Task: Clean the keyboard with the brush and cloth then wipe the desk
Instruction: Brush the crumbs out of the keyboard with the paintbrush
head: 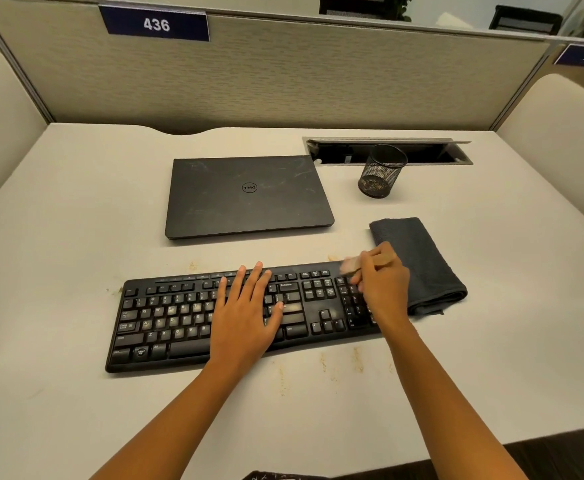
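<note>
The black keyboard (186, 320) lies across the desk (76, 237), right in front of me. There is pale dust on some keys, so it is not clean yet.

My right hand (382, 289) has its fingers curled round a small brush (351, 265) with a wooden handle. The soft end points at the top corner by the number keys. It looks blurry, so I think I am sweeping there. I hold it low and tilted so the hairs can get in between the keys.

My left hand (245, 313) lies flat on the middle keys, fingers straight and a little spread. It holds nothing. I think it presses down so the keyboard does not slide while I brush.

The dark grey cloth (422, 261) sits folded just beside the right end of the keyboard, close by for the wiping part.

Brown crumbs (321, 365) lie on the desk near the keyboard, so the desk needs a wipe too.

Farther back is a closed Dell laptop (249, 195). To its right stands a black mesh pen cup (380, 173), next to an open cable slot (432, 152).
</note>
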A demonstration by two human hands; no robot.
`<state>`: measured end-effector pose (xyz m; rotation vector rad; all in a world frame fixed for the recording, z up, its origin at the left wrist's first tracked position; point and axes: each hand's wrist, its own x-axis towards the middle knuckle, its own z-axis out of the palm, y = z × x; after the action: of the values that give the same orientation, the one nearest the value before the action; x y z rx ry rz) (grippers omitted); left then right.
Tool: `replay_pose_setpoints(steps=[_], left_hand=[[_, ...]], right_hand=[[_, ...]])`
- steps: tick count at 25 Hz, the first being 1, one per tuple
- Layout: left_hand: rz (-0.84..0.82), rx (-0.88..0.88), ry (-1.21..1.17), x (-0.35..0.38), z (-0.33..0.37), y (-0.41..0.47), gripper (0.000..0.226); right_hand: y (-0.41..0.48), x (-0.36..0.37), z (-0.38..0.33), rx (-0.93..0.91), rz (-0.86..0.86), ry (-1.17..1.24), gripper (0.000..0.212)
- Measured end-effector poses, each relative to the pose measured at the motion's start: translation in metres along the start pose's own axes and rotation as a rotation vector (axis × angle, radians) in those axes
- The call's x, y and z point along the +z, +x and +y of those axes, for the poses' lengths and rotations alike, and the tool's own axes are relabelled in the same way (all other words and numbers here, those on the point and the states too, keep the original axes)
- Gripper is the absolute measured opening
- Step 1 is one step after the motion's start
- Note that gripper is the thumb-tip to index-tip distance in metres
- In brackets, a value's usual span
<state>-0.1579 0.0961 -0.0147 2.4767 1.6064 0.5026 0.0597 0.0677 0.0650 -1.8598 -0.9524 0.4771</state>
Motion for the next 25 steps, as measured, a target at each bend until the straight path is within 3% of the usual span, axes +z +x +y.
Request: replay_pose_setpoints(steps=[2,6,8,11,13,18,20,22,25], left_hand=[[-0.001,-0.001,0.004,0.000,0.000,0.000,0.067],[0.004,-0.005,0.009,0.000,0.000,0.001,0.067],[0.003,-0.003,0.011,0.000,0.000,0.000,0.067],[0.001,-0.003,0.018,0.000,0.000,0.001,0.067],[0.005,-0.003,0.020,0.000,0.000,0.001,0.067],[0.003,-0.004,0.021,0.001,0.001,0.001,0.067],[0.001,-0.004,0.020,0.001,0.000,0.001,0.067],[0.000,-0.002,0.017,0.001,0.000,0.001,0.067],[0.007,-0.003,0.018,0.001,0.000,0.001,0.067]], right_hand=[[0.002,-0.003,-0.005,-0.069,0.077,-0.067,0.017],[-0.010,0.009,-0.017,-0.017,-0.301,0.118,0.018],[-0.011,0.012,-0.013,0.040,-0.377,0.143,0.020],[-0.002,0.005,-0.005,0.018,-0.033,-0.044,0.021],[0.002,0.001,-0.007,-0.046,0.080,-0.145,0.018],[0.001,0.033,-0.025,0.180,-0.394,0.163,0.029],[0.003,0.043,-0.029,0.166,-0.467,0.145,0.030],[0.008,0.041,-0.030,0.180,-0.401,0.078,0.027],[0.023,0.023,-0.028,-0.001,-0.059,-0.267,0.018]])
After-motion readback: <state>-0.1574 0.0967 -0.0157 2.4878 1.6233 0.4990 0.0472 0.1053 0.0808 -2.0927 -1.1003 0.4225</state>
